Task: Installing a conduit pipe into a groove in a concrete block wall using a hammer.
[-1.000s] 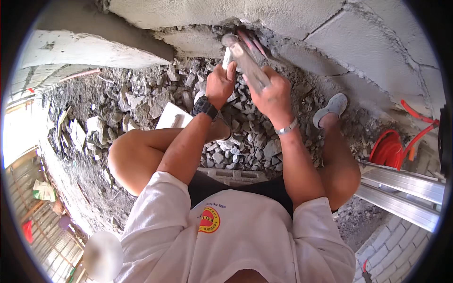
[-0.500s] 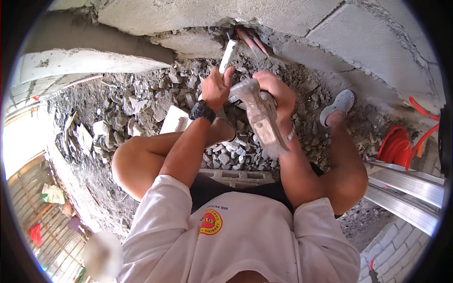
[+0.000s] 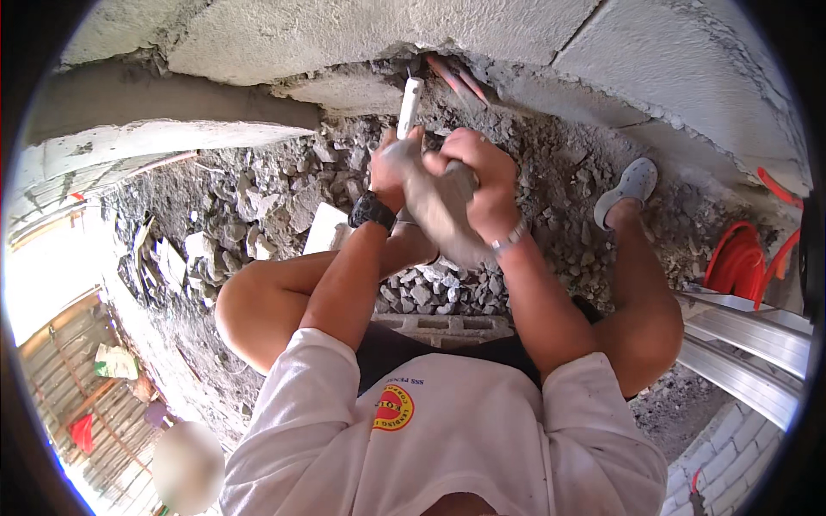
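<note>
My left hand point(image 3: 385, 170), with a black watch at the wrist, is closed around a chisel with a white tube-like body point(image 3: 410, 107). Its thin dark tip points up at the broken gap under the concrete wall point(image 3: 361, 86). In my right hand point(image 3: 489, 176) is a dusty grey-brown hammer point(image 3: 437, 206), smeared by motion. The hammer's upper end overlaps the lower part of my left hand, hiding the chisel's near end. Whether hammer and chisel touch I cannot tell. Orange-red pipes point(image 3: 456, 79) come out of the gap just right of the chisel.
Broken rubble point(image 3: 258, 202) covers the ground between my legs and the wall. A hollow block point(image 3: 443, 327) lies beneath me. On the right are a coiled red-orange hose point(image 3: 734, 258) and an aluminium ladder point(image 3: 740, 335). A white flat piece point(image 3: 327, 228) lies beside my left forearm.
The hammer and my right hand have moved left, toward my left hand and the chisel's near end. The chisel has shifted slightly and stands more upright in the picture.
</note>
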### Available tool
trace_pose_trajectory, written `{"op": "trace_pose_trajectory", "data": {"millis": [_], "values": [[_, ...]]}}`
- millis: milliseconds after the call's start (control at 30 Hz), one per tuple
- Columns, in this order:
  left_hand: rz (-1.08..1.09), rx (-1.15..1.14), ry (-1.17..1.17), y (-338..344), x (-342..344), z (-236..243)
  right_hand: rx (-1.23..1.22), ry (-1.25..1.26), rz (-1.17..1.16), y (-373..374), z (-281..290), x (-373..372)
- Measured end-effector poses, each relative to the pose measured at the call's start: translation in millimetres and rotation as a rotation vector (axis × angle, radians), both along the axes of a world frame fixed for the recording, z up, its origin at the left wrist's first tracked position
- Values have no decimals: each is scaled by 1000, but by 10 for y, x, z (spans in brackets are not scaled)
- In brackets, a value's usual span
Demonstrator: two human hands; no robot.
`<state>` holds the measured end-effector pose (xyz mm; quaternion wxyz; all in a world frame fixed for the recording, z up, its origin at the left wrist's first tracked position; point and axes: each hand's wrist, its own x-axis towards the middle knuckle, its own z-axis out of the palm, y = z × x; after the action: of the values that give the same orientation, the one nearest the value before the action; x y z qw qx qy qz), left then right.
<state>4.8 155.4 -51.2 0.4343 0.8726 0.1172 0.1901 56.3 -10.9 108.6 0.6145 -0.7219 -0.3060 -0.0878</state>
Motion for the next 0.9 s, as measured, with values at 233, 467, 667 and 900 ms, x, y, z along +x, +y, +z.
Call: {"op": "trace_pose_trajectory", "data": {"millis": [233, 467, 667, 900], "values": [[-141, -270, 59, -29, -12, 146, -438, 148, -27, -154, 40, -29], [94, -149, 143, -299, 149, 364, 1, 83, -4, -133, 120, 54], [-30, -348, 113, -177, -76, 294, -432, 195, -49, -128, 31, -75], [299, -216, 572, -554, 263, 1082, 136, -178, 24, -140, 452, 28]]}}
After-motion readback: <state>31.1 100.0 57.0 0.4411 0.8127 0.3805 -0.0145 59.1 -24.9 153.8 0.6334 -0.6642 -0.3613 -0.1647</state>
